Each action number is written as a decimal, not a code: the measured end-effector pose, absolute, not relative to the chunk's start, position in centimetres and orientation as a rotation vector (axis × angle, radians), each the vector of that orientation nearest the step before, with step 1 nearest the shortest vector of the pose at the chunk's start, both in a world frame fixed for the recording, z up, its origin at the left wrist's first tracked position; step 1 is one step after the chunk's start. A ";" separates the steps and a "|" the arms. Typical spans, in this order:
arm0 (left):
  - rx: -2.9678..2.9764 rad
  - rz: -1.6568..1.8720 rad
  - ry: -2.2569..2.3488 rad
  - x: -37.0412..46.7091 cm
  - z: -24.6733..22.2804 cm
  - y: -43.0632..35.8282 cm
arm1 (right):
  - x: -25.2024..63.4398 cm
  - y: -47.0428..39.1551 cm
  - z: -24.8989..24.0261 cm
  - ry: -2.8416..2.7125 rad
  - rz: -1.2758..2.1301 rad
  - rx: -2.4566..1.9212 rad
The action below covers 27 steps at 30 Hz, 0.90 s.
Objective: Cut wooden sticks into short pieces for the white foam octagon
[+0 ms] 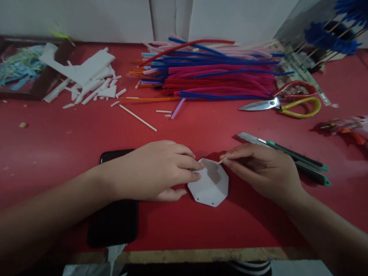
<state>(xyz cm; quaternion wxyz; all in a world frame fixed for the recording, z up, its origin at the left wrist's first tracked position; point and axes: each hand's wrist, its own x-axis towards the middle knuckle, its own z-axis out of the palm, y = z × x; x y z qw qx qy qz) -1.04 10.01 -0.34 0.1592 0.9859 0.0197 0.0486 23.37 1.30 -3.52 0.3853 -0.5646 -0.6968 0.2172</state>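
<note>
A white eight-sided piece [209, 188] lies flat on the red table, with two small holes near its lower edge. My left hand [161, 170] reaches over the black phone [113, 226] and rests fingertips on the piece's left side; its fingers are stretched and somewhat apart, the thumb beside the lower left edge. Between thumb and forefinger, my right hand [264, 172] pinches a short wooden stick [222, 161]. The stick's tip meets the piece near its upper right edge. A green-and-black box cutter [299, 153] lies just beyond the right hand, alongside a second green-and-black handle [312, 175].
Behind lie many coloured pipe cleaners [218, 73] and scissors [278, 103] with red and yellow handles. White scraps [94, 73] are heaped at left beside a brown tray [37, 86]. A thin stick [138, 117] lies mid-table. Blue fuzzy shapes [330, 38] on sticks stand back right.
</note>
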 end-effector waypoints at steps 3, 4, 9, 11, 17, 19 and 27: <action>2.815 0.138 0.058 -1.0 -0.3 10.0 | 23.4 1.2 -3.6 -1.783 0.551 -1.443; 2.813 0.140 0.058 -1.0 -0.4 10.0 | 23.3 1.2 -3.6 -1.785 0.554 -1.444; 2.810 0.148 0.053 -1.1 -0.4 10.0 | 23.3 1.3 -3.5 -1.828 0.528 -1.430; 2.815 0.145 0.057 -1.1 -0.4 9.9 | 23.3 1.3 -3.5 -1.852 0.509 -1.418; 2.814 0.134 0.069 -1.0 -0.2 9.9 | 23.2 1.3 -3.4 -1.890 0.446 -1.397; 2.814 0.123 0.066 -1.0 -0.2 10.0 | 23.2 1.2 -3.4 -1.900 0.428 -1.407; 2.819 0.129 0.064 -1.0 -0.3 10.0 | 23.2 1.2 -3.3 -1.865 0.457 -1.435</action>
